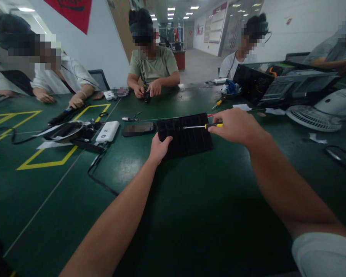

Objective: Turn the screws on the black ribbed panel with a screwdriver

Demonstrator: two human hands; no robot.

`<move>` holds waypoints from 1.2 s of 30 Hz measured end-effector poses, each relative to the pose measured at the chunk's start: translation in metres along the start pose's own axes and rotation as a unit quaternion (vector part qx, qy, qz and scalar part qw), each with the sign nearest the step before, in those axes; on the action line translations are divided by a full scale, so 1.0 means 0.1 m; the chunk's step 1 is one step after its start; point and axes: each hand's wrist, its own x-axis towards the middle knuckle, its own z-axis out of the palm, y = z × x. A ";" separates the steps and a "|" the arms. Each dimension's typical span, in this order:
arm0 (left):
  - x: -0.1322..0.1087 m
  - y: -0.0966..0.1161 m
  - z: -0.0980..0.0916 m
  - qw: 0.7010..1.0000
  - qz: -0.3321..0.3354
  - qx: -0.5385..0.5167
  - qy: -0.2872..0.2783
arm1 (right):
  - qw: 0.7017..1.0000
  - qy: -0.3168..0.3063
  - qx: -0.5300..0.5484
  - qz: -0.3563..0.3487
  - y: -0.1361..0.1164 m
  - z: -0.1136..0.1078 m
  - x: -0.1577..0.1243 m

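Note:
My left hand (160, 147) grips the left edge of a flat black rectangular panel (194, 140), thumb on its upper face. The panel is tilted above the green table, and its dark surface shows faint ribs or compartments. In my right hand (236, 125) is a screwdriver (197, 127) with a black and yellow handle. Its metal shaft points left across the panel, with the tip over the panel's middle; whether the tip touches is too small to tell. A dark phone-like slab (138, 129) lies just left of the panel.
Left on the green table (213, 192) are a white power bank (107, 132), a cable and a round dark part (64, 130). At right stand a white fan part (314, 117) and a metal case (296, 86). Another screwdriver (218, 103) lies farther back. Several people sit around the table.

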 end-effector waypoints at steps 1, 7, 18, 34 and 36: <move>0.00 0.00 0.00 1.000 0.001 -0.001 0.002 | 1.000 0.002 0.000 -0.001 0.00 0.00 0.00; -0.01 0.02 0.00 1.000 -0.002 0.000 0.000 | 1.000 0.000 -0.001 -0.003 -0.01 -0.01 -0.01; -0.02 0.04 0.01 1.000 0.000 -0.008 -0.003 | 1.000 0.020 -0.011 -0.001 -0.01 -0.01 -0.01; 0.00 0.01 0.01 1.000 0.004 -0.001 -0.003 | 1.000 0.012 0.026 -0.006 0.00 0.04 0.03; 0.00 0.00 0.01 1.000 0.004 -0.003 -0.005 | 1.000 0.015 0.026 -0.006 0.00 0.04 0.03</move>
